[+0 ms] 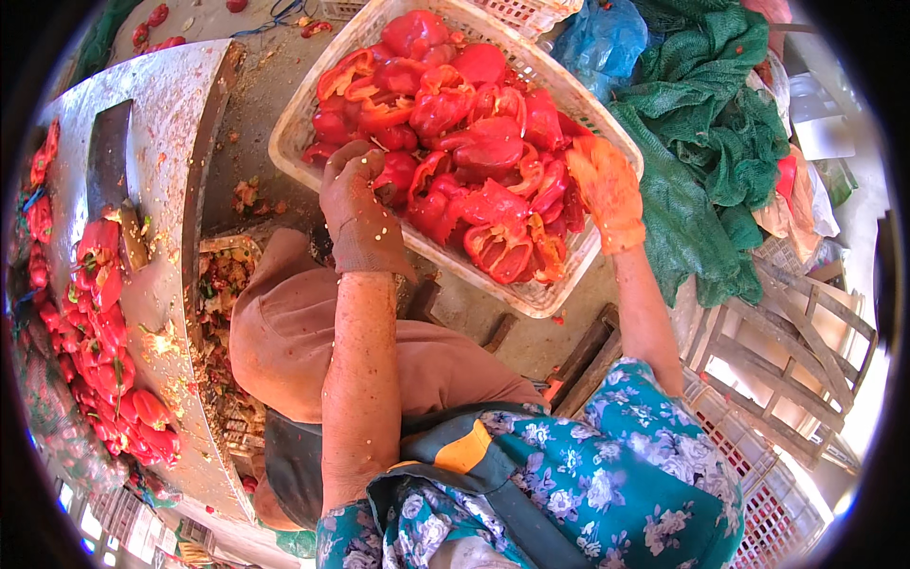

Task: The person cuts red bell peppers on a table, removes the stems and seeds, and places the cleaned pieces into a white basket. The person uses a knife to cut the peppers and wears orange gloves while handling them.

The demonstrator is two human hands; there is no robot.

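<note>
A white plastic crate full of halved, cored red bell peppers is in front of me, turned at an angle. My left hand, in a dirty brownish glove, grips its near-left rim, with the fingers curled inward beside the peppers. At the crate's right end, my right hand wears an orange-stained glove and holds the rim, its fingertips against the peppers. The rim hides part of each grip. Pale seeds cling to the left glove and forearm.
Left is a metal-topped table with a cleaver and a pile of whole red peppers. A basket of pepper scraps sits beneath its edge. Green netting, a blue plastic bag and a wooden frame lie right.
</note>
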